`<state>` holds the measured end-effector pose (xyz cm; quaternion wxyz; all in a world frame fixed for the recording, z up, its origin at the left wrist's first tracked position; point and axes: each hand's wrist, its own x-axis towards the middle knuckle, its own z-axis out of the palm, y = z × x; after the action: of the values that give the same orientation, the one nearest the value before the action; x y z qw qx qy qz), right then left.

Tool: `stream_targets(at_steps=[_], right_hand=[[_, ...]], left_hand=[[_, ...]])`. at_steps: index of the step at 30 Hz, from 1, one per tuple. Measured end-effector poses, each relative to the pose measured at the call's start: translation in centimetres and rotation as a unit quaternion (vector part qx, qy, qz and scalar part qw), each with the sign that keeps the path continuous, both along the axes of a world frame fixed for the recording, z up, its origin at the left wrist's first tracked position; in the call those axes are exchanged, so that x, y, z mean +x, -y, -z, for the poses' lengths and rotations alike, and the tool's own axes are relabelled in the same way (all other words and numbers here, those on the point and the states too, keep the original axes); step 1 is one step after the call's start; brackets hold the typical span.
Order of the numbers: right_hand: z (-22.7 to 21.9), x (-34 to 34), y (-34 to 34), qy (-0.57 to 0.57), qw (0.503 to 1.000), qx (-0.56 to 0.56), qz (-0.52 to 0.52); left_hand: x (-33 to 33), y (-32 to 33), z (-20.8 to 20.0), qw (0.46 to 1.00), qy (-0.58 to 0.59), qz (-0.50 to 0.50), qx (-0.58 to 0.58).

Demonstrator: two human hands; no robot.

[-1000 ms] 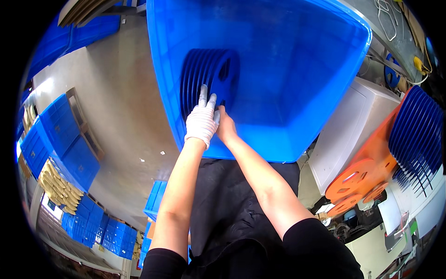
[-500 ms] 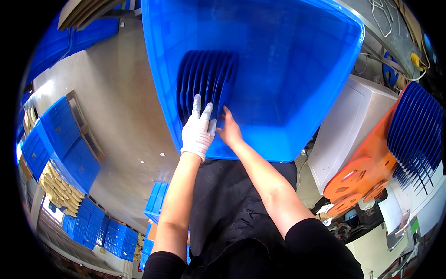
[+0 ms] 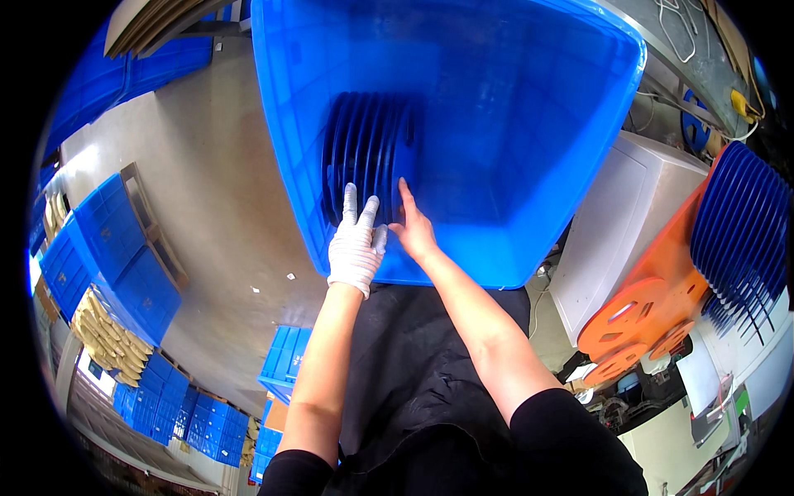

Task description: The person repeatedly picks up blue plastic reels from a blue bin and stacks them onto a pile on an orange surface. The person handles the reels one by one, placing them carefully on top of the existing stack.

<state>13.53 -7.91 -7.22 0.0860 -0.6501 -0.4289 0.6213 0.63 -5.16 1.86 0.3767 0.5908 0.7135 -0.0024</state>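
Note:
Several dark blue slotted discs (image 3: 364, 149), perhaps spool flanges, stand on edge side by side within a large blue plastic bin (image 3: 513, 157), towards its left side. My left hand (image 3: 356, 252) wears a white glove; its fingers are stretched out over the near edges of the discs. Bare and with fingers extended, my right hand (image 3: 416, 231) is at the near right side of the row, the fingertips by the rightmost disc's face. Neither hand is wrapped round a disc. The bottoms of the discs are hidden.
To the right, an orange slotted panel (image 3: 628, 310) lies beside another row of blue discs (image 3: 738, 223) and a white box-shaped cabinet (image 3: 608, 223). Blue crates (image 3: 124, 256) stand on the floor at left. A grey bench (image 3: 703, 58) is at the far right.
The left side of the disc row has shifted slightly right, and the row looks narrower. My gloved left hand has moved a little right and nearer; my right fingers are straighter.

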Motion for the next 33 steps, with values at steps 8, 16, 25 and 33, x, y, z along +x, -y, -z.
stream_targets(at_steps=[8, 16, 25, 33], right_hand=[[1.5, 0.6, -0.8, 0.039, 0.993, 0.093, -0.064], [0.5, -1.1, -0.6, -0.018, 0.996, 0.075, -0.050], [1.0, -1.0, -0.2, -0.013, 0.999, 0.020, -0.029], [-1.2, 2.1, 1.9, -0.004, 1.000, 0.019, 0.004]], left_hand=[[0.4, 0.2, 0.5, 0.999, 0.030, -0.019, 0.012], [0.5, 0.7, 0.5, 1.000, 0.006, -0.012, 0.024], [0.5, 0.8, 0.1, 0.999, 0.026, -0.041, 0.005], [1.6, 1.9, -1.8, 0.994, 0.055, -0.089, 0.021]])
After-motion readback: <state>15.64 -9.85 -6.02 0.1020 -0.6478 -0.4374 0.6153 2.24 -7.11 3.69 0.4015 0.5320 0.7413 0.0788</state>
